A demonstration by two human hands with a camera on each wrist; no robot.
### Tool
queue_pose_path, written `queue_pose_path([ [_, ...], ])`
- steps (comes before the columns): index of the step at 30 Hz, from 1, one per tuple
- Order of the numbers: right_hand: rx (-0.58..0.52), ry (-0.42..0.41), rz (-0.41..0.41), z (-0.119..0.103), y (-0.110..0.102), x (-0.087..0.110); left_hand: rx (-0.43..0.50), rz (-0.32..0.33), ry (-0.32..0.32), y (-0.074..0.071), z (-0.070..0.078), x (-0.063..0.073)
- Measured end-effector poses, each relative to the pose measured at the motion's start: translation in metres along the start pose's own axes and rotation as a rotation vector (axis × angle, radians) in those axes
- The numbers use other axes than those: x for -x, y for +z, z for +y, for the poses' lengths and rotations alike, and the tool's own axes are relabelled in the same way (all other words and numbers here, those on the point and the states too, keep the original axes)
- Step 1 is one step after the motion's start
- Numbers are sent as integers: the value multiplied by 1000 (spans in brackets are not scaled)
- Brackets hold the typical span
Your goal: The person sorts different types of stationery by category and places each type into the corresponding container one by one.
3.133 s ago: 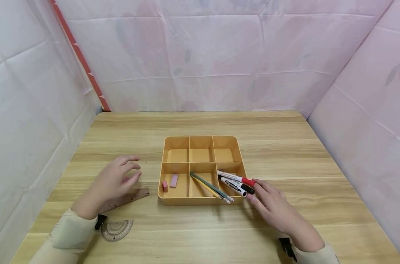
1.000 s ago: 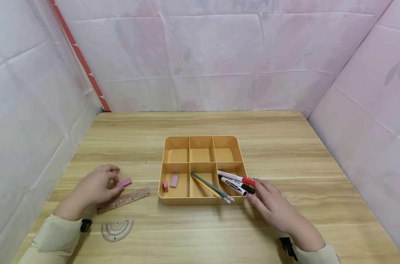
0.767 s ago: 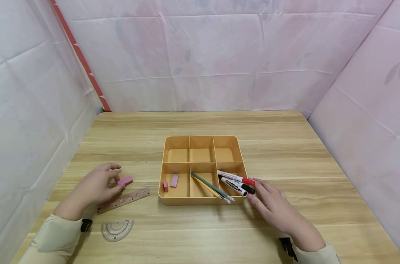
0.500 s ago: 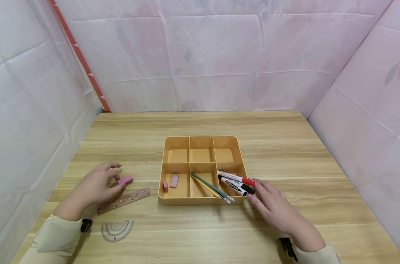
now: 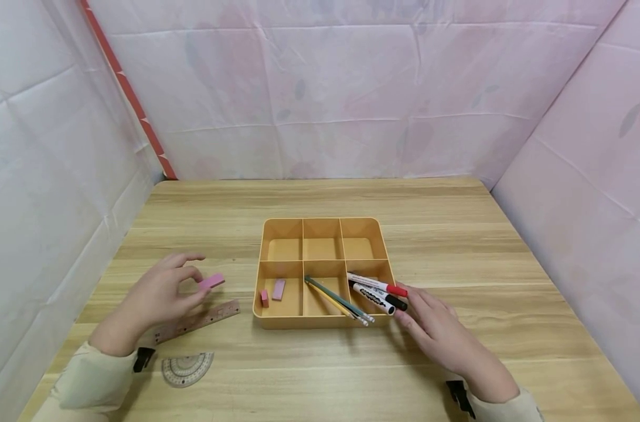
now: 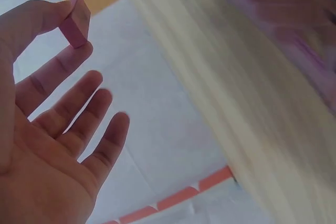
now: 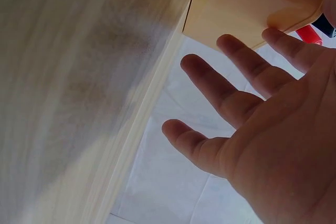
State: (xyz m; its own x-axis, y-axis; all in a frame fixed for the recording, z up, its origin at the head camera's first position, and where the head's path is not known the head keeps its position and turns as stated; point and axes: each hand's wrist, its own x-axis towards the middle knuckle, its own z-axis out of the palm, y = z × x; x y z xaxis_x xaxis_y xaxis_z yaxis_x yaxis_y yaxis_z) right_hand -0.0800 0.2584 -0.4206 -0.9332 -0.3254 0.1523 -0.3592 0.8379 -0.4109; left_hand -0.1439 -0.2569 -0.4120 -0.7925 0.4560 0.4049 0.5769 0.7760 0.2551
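Between thumb and index fingertip, my left hand (image 5: 159,293) pinches a pink eraser (image 5: 211,282), left of the tray; the left wrist view shows the same eraser (image 6: 77,22) with the other fingers spread loosely. Below that hand a clear ruler (image 5: 198,322) lies partly covered. My right hand (image 5: 441,328) rests its fingers at the right front corner of the yellow six-compartment tray (image 5: 320,322), beside the caps of the markers. In the right wrist view its fingers (image 7: 210,85) are extended near the tray wall (image 7: 236,9).
Two more erasers (image 5: 279,289) lie in the tray's front left compartment. Several pencils (image 5: 336,299) lean out of the front middle one, and markers (image 5: 375,293) out of the front right. A protractor (image 5: 187,369) lies near the left sleeve. Fabric walls surround the wooden table (image 5: 320,375).
My left hand first moved back left to the eraser on the table, pinched it, and has now lifted it slightly toward the tray. The right hand has stayed at the tray corner.
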Motion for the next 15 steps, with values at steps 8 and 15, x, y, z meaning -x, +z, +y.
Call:
queue_pose_path([
  [8,-3,-8,11,0,1,0,28,77,115,1,19,-16],
  [15,-9,2,6,-1,1,1,53,69,173,4,35,-28],
])
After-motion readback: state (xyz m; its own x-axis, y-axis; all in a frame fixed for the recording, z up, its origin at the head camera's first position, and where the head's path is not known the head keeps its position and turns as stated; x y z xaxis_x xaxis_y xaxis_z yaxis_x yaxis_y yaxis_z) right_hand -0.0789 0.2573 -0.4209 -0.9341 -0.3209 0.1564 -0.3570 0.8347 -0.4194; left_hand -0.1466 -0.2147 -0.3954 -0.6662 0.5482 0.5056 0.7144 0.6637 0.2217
